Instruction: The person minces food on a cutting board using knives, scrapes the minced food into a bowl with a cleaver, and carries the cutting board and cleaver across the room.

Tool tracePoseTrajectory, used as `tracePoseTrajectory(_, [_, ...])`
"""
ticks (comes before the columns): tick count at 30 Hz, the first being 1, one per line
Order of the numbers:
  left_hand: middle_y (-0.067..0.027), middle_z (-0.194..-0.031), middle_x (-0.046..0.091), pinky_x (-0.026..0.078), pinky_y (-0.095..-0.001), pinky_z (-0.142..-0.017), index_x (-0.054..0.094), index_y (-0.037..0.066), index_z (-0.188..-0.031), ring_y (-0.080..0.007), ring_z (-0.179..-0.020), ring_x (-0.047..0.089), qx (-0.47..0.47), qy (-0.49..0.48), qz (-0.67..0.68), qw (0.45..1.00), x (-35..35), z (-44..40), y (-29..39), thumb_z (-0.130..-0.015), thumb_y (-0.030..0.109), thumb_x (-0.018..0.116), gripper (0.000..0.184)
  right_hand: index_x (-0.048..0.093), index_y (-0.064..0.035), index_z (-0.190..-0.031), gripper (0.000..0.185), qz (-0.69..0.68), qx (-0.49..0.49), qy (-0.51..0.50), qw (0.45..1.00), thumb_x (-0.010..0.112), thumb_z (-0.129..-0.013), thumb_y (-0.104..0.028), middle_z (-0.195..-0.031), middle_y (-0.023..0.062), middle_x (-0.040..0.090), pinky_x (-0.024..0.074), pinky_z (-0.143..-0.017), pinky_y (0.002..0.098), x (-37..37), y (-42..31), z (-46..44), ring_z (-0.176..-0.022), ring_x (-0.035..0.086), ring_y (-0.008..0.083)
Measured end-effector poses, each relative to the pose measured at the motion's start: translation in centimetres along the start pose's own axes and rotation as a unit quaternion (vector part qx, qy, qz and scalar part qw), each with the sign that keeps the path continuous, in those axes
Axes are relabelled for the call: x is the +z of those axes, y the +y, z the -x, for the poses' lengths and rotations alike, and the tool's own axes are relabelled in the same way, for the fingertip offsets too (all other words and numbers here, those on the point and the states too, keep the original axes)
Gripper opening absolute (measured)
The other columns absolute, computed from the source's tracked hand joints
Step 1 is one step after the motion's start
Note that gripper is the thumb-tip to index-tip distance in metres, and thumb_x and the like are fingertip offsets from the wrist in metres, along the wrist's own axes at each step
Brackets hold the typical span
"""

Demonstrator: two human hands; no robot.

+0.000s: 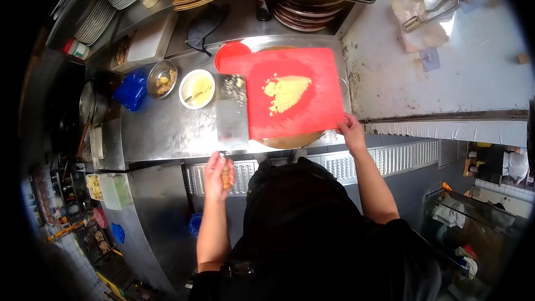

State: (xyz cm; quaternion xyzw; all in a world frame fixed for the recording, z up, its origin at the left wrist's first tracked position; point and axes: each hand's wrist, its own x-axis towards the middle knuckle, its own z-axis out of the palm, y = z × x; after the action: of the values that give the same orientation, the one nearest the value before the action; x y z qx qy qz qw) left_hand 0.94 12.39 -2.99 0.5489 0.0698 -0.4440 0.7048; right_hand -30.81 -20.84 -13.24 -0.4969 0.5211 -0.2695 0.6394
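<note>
My left hand (218,171) is wrapped round the wooden handle of a cleaver (232,114), whose broad blade lies at the left edge of a red cutting board (323,86). Bits of pale chopped food stick to the upper part of the blade. A heap of finely chopped yellowish food (288,92) sits in the middle of the board. At the board's lower right corner, my right hand (350,130) pinches its edge. Left of the blade stands a white bowl (197,89) with yellowish food and a utensil in it.
A metal bowl (162,79) of brownish pieces and a blue bag (131,90) are on the steel counter (156,134) at left. A red round container (231,56) touches the board's upper left. Stacked plates (307,12) stand behind. A white surface with metal-handled tools (432,14) is at right.
</note>
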Motion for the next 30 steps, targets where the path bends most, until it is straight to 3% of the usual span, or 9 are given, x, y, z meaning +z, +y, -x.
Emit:
tracePoseTrajectory(2, [-0.0103,-0.088,0.068,0.047,-0.0269,-0.041,0.057,0.008,-0.131,-0.0161,-0.055,0.06,-0.012,-0.026,0.026,0.999,-0.8,-0.4,-3.4,-0.106,0.017,0.065,0.028,0.061,0.0014,-0.139,0.038,0.026,0.003,-0.013,1.0,0.069,-0.103,-0.007,-0.103,0.0066,0.074,0.0588,-0.078,0.0258,-0.2,-0.2,0.1,-0.083,0.068,0.0101])
tracePoseTrajectory(3, [-0.0109,-0.089,0.067,0.045,-0.0263,-0.041,0.051,0.008,-0.139,-0.0166,-0.055,0.059,-0.016,-0.035,0.03,0.999,-0.6,-0.5,-4.5,-0.106,0.019,0.062,0.036,0.061,0.0014,-0.139,0.038,0.041,0.005,-0.019,0.999,0.069,-0.103,-0.007,-0.103,0.0068,0.074,0.0589,-0.078,0.0258,-0.4,-0.5,0.1,-0.083,0.068,0.0101])
tracePoseTrajectory(11, [-0.0089,-0.09,0.066,0.047,-0.0279,-0.045,0.058,0.006,-0.126,-0.0158,-0.059,0.059,-0.04,-0.044,0.055,0.997,-0.4,2.0,-9.3,-0.107,0.015,0.059,0.021,0.059,0.0041,-0.141,0.043,0.049,0.013,-0.027,0.998,0.07,-0.101,-0.006,-0.106,0.0111,0.075,0.0603,-0.08,0.0277,-0.4,-1.6,0.2,-0.086,0.071,0.0141])
tracePoseTrajectory(18, [-0.0097,-0.091,0.066,0.048,-0.0285,-0.047,0.058,0.006,-0.13,-0.016,-0.062,0.059,-0.062,-0.08,0.064,0.993,7.0,-0.9,-12.3,-0.108,0.013,0.06,0.023,0.058,0.0042,-0.141,0.043,0.07,0.014,-0.035,0.997,0.07,-0.101,-0.007,-0.107,0.0108,0.074,0.0595,-0.079,0.0274,-0.6,-1.4,0.0,-0.087,0.07,0.0135])
tracePoseTrajectory(30, [-0.0112,-0.091,0.063,0.039,-0.0261,-0.043,0.056,0.007,-0.13,-0.0158,-0.056,0.052,-0.092,-0.135,0.175,0.971,4.5,-1.6,-11.0,-0.109,0.018,0.056,0.024,0.06,0.0035,-0.14,0.042,0.07,0.014,-0.031,0.997,0.071,-0.101,-0.007,-0.103,0.0109,0.075,0.0602,-0.077,0.0277,-0.4,-1.8,0.2,-0.085,0.07,0.0138])
